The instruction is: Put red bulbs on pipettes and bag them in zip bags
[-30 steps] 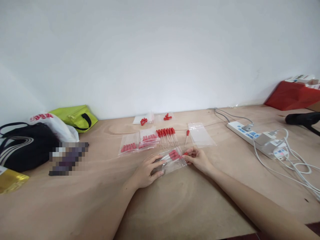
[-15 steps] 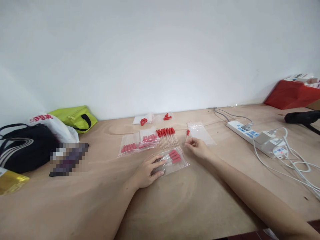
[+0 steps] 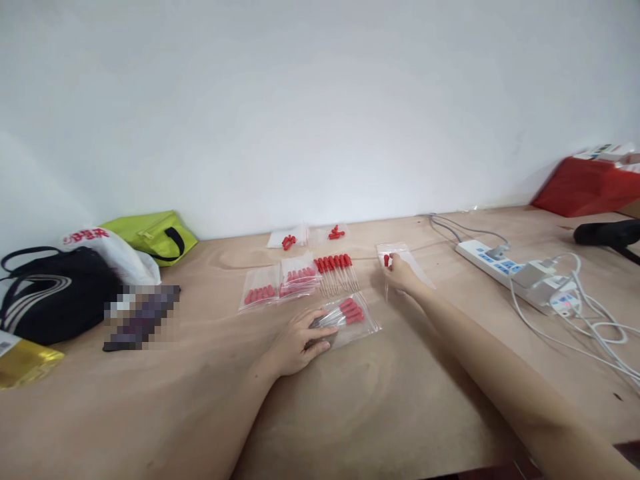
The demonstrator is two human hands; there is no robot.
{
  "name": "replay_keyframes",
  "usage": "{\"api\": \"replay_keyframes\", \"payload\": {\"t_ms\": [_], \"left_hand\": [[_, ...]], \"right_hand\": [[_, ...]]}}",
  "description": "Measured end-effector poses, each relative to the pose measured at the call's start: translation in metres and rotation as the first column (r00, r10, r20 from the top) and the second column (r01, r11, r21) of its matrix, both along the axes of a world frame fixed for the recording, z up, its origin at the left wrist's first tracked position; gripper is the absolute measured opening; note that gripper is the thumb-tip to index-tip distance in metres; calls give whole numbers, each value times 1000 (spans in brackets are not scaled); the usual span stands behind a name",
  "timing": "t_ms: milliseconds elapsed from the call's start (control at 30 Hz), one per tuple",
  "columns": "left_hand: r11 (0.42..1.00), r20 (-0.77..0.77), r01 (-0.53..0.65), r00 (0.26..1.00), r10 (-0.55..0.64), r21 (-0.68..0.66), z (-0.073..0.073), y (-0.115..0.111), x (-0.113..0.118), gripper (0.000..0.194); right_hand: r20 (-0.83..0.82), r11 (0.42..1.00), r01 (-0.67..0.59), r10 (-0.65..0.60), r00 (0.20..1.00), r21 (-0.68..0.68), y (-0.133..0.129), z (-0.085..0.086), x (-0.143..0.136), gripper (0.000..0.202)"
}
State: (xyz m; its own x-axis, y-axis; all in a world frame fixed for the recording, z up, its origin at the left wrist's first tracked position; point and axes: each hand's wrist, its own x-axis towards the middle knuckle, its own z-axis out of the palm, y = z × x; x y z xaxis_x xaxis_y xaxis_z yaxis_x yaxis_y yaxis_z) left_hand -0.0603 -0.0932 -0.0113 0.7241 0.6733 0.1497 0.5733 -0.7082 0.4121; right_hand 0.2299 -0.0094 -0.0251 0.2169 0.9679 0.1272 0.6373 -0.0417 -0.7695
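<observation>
My right hand (image 3: 399, 272) pinches a dropper with a red bulb (image 3: 387, 260); the thin stem points down below the fingers. It is in front of a flat clear zip bag (image 3: 417, 263). My left hand (image 3: 303, 340) lies with fingers spread on the lower left of another zip bag (image 3: 370, 321), in which several droppers with red bulbs (image 3: 353, 310) show. Behind that bag, a row of loose droppers (image 3: 336, 270) lies side by side, bulbs away from me. To its left are filled zip bags of droppers (image 3: 260, 293), partly overlapping.
Small piles of red bulbs (image 3: 289, 242) lie on bags near the wall. On the right sit a white power strip (image 3: 490, 267) with tangled cables, a black object (image 3: 605, 233) and a red box (image 3: 583, 187). On the left are a black bag (image 3: 55, 293) and a lime-green bag (image 3: 150, 237).
My right hand has moved away from me and slightly right with the dropper, onto the near part of the flat bag. My left hand stays on its bag.
</observation>
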Motion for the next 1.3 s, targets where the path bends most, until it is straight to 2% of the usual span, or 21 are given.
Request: {"api": "replay_keyframes", "payload": {"t_ms": [67, 100, 200, 267, 533, 667, 767, 867, 1000, 1200, 1300], "left_hand": [[1000, -8, -3, 1000, 3, -6, 0, 0, 0, 31], [1000, -13, -6, 1000, 5, -10, 0, 0, 0, 31], [1000, -16, -10, 1000, 10, -16, -1, 0, 0, 31], [1000, -12, -13, 1000, 13, -16, 0, 1, 0, 31], [1000, -9, -13, 1000, 13, -21, 1, 0, 1, 30], [1000, -20, -12, 1000, 11, -17, 1, 0, 1, 31], [1000, -19, -15, 1000, 14, -17, 1, -1, 0, 31], [1000, -9, -21, 1000, 21, -23, 1, -1, 0, 35], [999, -26, -25, 999, 25, -28, 0, 0, 0, 35], [999, -33, -33, 999, 32, -28, 1, 0, 1, 35], [999, -37, -27, 999, 26, -24, 1, 0, 1, 35]], "right_hand": [[-110, 1000, -23, 24, 994, 13, -19, -3, 4, 28], [-230, 998, -27, 39, 973, 56, -28, -5, 4, 31], [-512, 983, 42, 55, 857, 177, -52, -9, -3, 38], [-589, 979, 64, 63, 806, 193, -60, -10, -11, 40], [-644, 990, -15, 102, 758, 139, -67, -12, -29, 49], [-697, 995, -43, 95, 711, 92, -76, -13, -31, 47], [-705, 992, -125, 112, 700, 34, -84, -11, -30, 39], [-695, 968, -250, 164, 700, -24, -90, -8, -25, 32], [-665, 910, -409, 266, 697, -65, -91, -5, -20, 34], [-663, 890, -449, 288, 691, -82, -89, -3, -25, 39], [-669, 844, -526, 332, 665, -103, -88, -3, -27, 40]]}}
